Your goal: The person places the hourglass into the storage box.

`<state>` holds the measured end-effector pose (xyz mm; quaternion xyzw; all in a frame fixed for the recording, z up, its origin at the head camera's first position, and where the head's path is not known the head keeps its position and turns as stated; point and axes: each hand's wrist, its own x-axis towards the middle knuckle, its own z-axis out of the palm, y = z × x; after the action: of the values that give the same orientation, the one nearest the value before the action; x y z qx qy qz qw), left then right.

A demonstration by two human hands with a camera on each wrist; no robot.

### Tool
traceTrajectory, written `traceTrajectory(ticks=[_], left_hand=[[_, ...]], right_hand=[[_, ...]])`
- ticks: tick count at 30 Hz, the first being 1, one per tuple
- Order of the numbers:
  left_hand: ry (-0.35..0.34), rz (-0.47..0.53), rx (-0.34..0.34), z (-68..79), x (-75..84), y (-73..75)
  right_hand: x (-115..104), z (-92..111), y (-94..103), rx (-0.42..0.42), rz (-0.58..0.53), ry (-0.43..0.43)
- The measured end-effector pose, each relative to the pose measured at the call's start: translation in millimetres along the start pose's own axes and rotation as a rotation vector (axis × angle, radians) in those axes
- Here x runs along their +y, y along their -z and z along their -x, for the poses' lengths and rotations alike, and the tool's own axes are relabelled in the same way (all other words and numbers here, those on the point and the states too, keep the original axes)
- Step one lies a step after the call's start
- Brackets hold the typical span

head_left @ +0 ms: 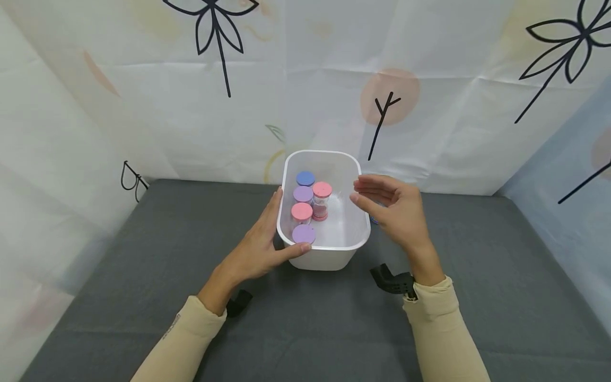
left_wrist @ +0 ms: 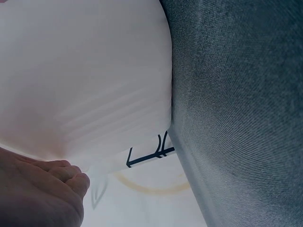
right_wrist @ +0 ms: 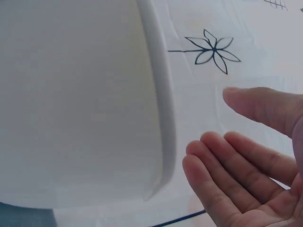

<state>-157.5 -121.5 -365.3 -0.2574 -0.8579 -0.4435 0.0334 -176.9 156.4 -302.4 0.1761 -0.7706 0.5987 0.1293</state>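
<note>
A white plastic bin stands on the dark cloth, slightly tilted in the head view. My left hand holds its left front corner, thumb over the front rim and fingers along the left wall. Inside, along the left, are small jars with a blue lid, purple lids and a pink lid. Beside them is a clear jar with a pink top and pink at its base. My right hand hovers at the right rim, fingers loosely bent and holding nothing, as the right wrist view shows.
A blue object shows beside the bin's right wall, mostly hidden by the right hand. The dark grey cloth covers the table. White printed curtains hang behind and at both sides. Black wrist mounts sit on both wrists.
</note>
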Motion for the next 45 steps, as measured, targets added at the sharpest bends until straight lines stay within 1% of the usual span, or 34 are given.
traceTrajectory(ticks=[4,7,9,11,14,16,18,22,26,31,34,40,45], left_hand=[[-0.007,-0.005,0.0,-0.2,-0.6,-0.5],[-0.006,-0.01,0.002,0.1,-1.0,-0.3],[-0.004,-0.007,0.002,0.5,-1.2,-0.2],[0.0,-0.008,-0.001,0.8,-1.7,-0.2],[0.005,-0.001,-0.002,0.9,-2.1,-0.6],[0.005,0.002,-0.001,0.8,-2.7,-0.7],[0.005,0.005,0.0,0.8,-3.4,-0.8],[0.007,0.0,-0.003,0.9,-3.6,-0.8],[0.01,-0.001,-0.005,1.2,-1.8,-0.5],[0.013,0.0,-0.008,0.9,-1.5,0.1],[0.02,-0.003,-0.01,0.7,-1.8,0.1],[0.024,-0.005,-0.008,0.8,-2.3,-0.2],[0.032,-0.005,-0.013,1.2,-2.2,-0.1]], right_hand=[[5,-3,9.7,0.129,-0.039,-0.005],[13,-5,17.9,0.234,-0.028,-0.011],[20,-6,23.9,0.293,-0.008,-0.031],[26,-7,29.9,0.335,0.024,-0.06],[37,-7,37.3,0.363,0.077,-0.117],[45,-6,40.6,0.355,0.117,-0.164],[53,-6,42.0,0.33,0.155,-0.213],[67,-5,41.0,0.248,0.191,-0.304],[74,-6,38.9,0.199,0.207,-0.354],[83,-8,35.7,0.186,0.216,-0.379],[88,-8,32.5,0.185,0.2,-0.392],[95,-8,28.3,0.225,0.168,-0.377],[99,-8,26.6,0.241,0.136,-0.369]])
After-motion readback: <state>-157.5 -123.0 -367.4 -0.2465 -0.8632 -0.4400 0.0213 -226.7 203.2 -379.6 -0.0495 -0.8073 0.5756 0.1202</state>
